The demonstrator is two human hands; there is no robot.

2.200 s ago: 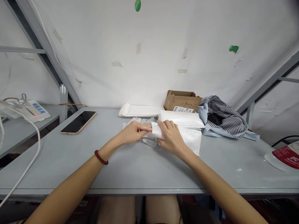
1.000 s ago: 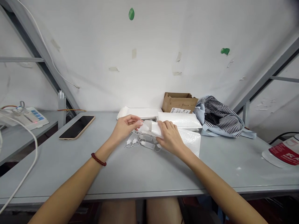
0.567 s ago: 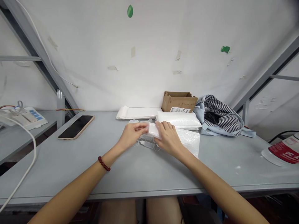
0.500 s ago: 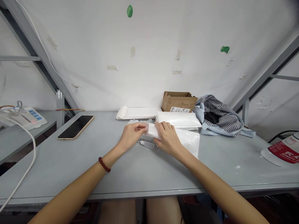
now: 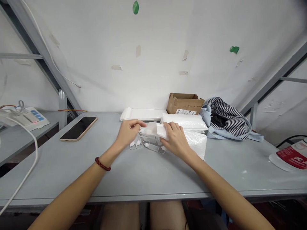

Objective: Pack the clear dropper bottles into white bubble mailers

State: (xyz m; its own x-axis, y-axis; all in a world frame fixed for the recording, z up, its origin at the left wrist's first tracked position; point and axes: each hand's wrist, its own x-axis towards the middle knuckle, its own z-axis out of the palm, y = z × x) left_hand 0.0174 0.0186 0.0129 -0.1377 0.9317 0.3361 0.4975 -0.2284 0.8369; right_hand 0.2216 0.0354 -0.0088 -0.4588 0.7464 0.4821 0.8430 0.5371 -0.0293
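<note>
Both my hands meet over the middle of the grey table (image 5: 144,172). My right hand (image 5: 176,139) lies on a white bubble-wrap bag (image 5: 196,143) and pinches its open mouth (image 5: 157,129). My left hand (image 5: 128,131), with a red bead bracelet on its wrist, has its fingers pinched together at the bag's mouth; what they hold is too small to make out. Several small clear plastic pieces with rings (image 5: 146,143) lie loose on the table just under and between my hands.
A phone (image 5: 78,128) lies face up at the left. At the back are flat white bags (image 5: 142,114), more bubble bags (image 5: 184,121), an open cardboard box (image 5: 184,103) and a striped bag (image 5: 227,119). A red-and-white packet (image 5: 291,158) is far right; a white cable (image 5: 26,166) hangs left.
My left hand has drawn back left from the bag's mouth, baring the small clear pieces on the table. My right hand still holds the bag.
</note>
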